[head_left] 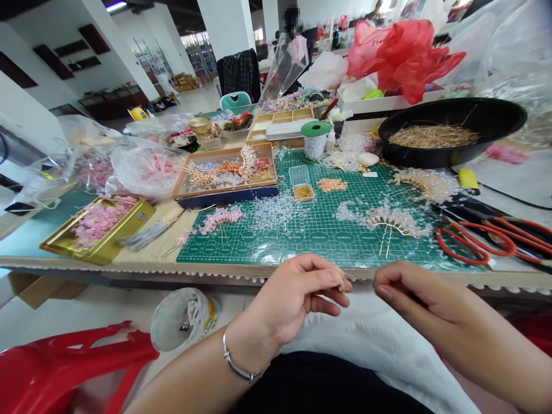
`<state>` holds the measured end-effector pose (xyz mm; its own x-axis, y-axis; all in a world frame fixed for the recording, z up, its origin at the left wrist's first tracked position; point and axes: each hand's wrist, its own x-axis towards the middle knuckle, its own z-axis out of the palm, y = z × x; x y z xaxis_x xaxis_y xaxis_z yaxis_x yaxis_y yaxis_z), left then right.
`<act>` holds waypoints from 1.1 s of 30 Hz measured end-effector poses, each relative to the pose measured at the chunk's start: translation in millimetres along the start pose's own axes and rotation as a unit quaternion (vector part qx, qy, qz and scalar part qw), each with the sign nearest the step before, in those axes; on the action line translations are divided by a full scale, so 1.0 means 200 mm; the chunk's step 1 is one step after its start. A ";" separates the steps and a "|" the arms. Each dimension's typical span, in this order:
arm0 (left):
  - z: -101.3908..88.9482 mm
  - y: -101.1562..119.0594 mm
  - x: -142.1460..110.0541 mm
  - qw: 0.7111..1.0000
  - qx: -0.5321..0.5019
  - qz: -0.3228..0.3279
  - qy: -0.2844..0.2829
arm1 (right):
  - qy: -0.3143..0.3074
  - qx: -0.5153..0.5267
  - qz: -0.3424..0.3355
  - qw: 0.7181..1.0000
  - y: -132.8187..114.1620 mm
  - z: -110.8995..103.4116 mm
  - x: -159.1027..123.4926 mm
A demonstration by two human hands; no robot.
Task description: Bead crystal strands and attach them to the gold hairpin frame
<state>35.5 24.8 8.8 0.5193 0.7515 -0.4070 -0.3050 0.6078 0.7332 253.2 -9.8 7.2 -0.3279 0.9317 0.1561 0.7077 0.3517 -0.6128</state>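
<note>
My left hand (308, 290) is pinched at the front edge of the table, holding a small gold-and-peach ornament piece (342, 282) between thumb and fingertips. Just to its right, my right hand (414, 296) is closed, thumb against the curled fingers; whatever it grips is too fine or hidden to make out. Beyond the hands lies a green cutting mat (267, 253). On it are a beaded hair comb (394, 221), a pink flower hairpin (222, 218), loose clear beads (278, 213), peach petals (332, 184) and a small clear box of gold beads (304, 192).
Red-handled scissors (474, 244) and pliers lie at the right. Behind them stands a black bowl (452, 158) of thin gold stalks. A gold tin (103, 247) of pink flowers and a box (228, 192) of ornaments sit left. Below are a white bucket (166, 322) and red stool (86, 359).
</note>
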 end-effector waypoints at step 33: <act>-0.17 0.20 -0.14 0.642 0.715 0.278 -0.017 | -0.156 0.103 0.124 0.974 0.19 0.05 -0.21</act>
<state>-18.6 36.4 30.9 0.6714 0.7299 0.1280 0.5811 -0.6258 0.5203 287.3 -37.1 -31.0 -0.3599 0.9014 -0.2409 0.6588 0.0626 -0.7497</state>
